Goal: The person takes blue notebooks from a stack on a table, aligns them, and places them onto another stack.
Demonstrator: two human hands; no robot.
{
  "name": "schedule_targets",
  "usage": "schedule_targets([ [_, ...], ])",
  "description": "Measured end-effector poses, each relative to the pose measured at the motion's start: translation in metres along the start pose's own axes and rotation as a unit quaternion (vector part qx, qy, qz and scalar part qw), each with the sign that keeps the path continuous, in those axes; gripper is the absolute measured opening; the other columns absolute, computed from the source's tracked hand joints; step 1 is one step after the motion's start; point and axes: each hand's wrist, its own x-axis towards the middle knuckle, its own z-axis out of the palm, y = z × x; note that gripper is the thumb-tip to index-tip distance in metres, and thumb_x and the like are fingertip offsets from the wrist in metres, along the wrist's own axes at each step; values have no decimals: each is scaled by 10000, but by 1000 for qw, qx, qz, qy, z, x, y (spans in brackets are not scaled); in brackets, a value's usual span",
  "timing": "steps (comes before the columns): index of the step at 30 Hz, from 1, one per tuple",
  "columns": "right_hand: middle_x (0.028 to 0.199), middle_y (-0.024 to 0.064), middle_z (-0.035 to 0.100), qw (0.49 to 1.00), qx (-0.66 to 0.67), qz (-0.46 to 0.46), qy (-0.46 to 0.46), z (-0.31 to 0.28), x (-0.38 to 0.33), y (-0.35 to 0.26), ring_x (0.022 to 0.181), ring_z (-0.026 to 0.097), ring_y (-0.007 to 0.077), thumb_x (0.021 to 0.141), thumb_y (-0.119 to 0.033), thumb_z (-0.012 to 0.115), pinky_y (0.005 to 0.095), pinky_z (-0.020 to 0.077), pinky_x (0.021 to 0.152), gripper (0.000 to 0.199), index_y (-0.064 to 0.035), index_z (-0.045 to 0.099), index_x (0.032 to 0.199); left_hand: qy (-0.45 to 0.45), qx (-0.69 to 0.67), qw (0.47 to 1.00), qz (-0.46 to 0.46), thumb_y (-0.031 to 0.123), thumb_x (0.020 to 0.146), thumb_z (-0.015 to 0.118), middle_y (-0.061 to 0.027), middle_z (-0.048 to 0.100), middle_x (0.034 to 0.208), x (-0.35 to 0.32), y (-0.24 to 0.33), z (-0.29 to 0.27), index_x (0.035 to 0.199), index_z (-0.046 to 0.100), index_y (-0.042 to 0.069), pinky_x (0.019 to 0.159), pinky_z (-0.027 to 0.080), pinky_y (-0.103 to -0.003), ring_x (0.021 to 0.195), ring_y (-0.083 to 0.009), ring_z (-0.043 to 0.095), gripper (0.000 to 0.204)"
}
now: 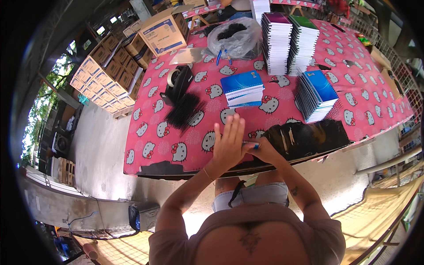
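Observation:
My left hand (228, 143) is raised over the near edge of the table, its fingers stretched out and the palm empty as far as I can see. Close beside it, my right hand (263, 151) has its fingers closed around a slim blue object (255, 146), mostly hidden, whose kind I cannot make out. Beyond the hands lies a short, uneven stack of blue-covered notebooks (242, 87). To its right sits a stack of spiral-bound blue notebooks (319, 95). A pile of black binding coils (183, 111) rests on the left.
A black tape dispenser (177, 86) stands behind the coils. Tall spiral notebook stacks (277, 46) and a clear plastic bag (234, 39) with black coils stand farther back. Cardboard boxes (108, 70) are piled left of the pink patterned table (165, 141). A black torn patch (309, 140) covers its near edge.

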Motion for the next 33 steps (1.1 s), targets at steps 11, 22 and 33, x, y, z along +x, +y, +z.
schedule_targets([
  [11, 841, 182, 719, 1000, -6, -5, -4, 2, 0, 12, 750, 716, 216, 819, -75, 726, 344, 531, 682, 281, -7, 699, 1090, 27, -100, 994, 47, 562, 967, 461, -191, 386, 1543, -46, 36, 8, 1485, 372, -16, 1155, 152, -628, 1454, -332, 334, 781],
  [22, 890, 84, 747, 999, 37, 13, -5, -66, -9, -42, 829, 699, 128, 871, -73, 744, 274, 548, 758, 191, 37, 724, 1026, 80, -213, 974, 4, 221, 851, 741, -7, 708, 964, -2, 2, -3, 1008, 695, 116, 1175, 160, -586, 939, -197, 677, 194],
  [33, 724, 114, 624, 975, -108, -192, 29, -46, -4, -52, 679, 637, 315, 742, -60, 753, 382, 496, 601, 198, -32, 567, 804, 82, -203, 976, 12, 236, 819, 760, -49, 669, 883, -2, 1, -10, 997, 662, 97, 881, 455, -431, 850, -246, 642, 246],
])
